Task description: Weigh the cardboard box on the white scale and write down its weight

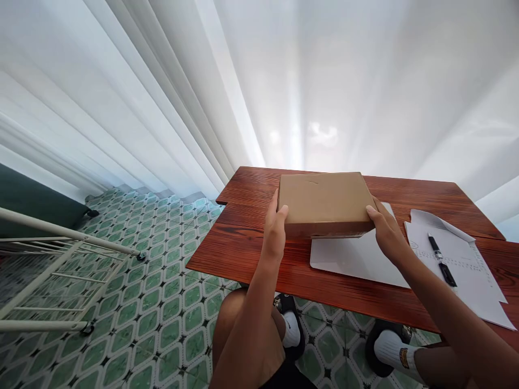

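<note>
A closed brown cardboard box (324, 197) is held by its two short sides above the wooden table. My left hand (275, 229) grips its left side, thumb on the near corner and fingers along the side. On the opposite side, my right hand (385, 229) grips the box with its thumb at the near right corner. Below the box lies a flat silver-white panel (348, 259), which looks like a laptop lid, partly hidden by the box and my right arm.
The reddish wooden table (243, 232) ends in a stepped left edge. Paper sheets (466, 265) lie at the right with a black pen (441, 262) on them. A white wire rack (68, 281) on casters stands at the left on green tiles. White curtains (284, 81) hang behind the table.
</note>
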`<state>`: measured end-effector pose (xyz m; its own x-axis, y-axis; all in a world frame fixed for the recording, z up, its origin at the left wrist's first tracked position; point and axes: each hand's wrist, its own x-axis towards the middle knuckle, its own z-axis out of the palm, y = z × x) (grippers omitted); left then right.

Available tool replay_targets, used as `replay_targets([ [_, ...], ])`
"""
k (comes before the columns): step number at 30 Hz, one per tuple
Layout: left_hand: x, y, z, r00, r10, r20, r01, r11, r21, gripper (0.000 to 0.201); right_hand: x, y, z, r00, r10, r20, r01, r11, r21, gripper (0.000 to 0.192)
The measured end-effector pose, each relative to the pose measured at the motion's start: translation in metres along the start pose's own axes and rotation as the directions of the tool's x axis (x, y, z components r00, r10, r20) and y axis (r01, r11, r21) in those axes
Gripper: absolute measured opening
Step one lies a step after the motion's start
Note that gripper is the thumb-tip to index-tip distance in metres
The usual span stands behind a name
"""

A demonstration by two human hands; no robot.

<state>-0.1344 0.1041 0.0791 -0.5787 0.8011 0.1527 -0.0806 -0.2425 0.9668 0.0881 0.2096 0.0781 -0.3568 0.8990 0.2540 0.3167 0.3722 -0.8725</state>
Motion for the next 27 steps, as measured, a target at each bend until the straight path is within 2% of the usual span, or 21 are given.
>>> replay_targets([
  [7,0.016,0.005,-0.037,0.992,0.031,-0.121,-0.025,0.998,0.054,0.057,0.020,-0.019,0.039,0.994,0.004,0.107,-0.011,0.997,0.071,0.052],
  [12,0.023,0.009,-0.060,0.982,0.023,-0.187,-0.020,1.000,0.018,0.055,0.032,-0.027,0.065,0.988,0.023,0.151,-0.034,0.997,0.071,0.053],
  [20,0.026,0.012,-0.079,0.966,-0.048,-0.252,0.064,0.996,0.056,0.057,0.041,-0.030,0.090,0.973,0.025,0.229,-0.049,0.994,0.099,0.052],
  [27,0.031,0.012,-0.092,0.967,-0.042,-0.251,0.081,0.986,0.147,0.057,0.043,-0.024,0.107,0.963,0.024,0.267,-0.063,0.989,0.137,0.050],
])
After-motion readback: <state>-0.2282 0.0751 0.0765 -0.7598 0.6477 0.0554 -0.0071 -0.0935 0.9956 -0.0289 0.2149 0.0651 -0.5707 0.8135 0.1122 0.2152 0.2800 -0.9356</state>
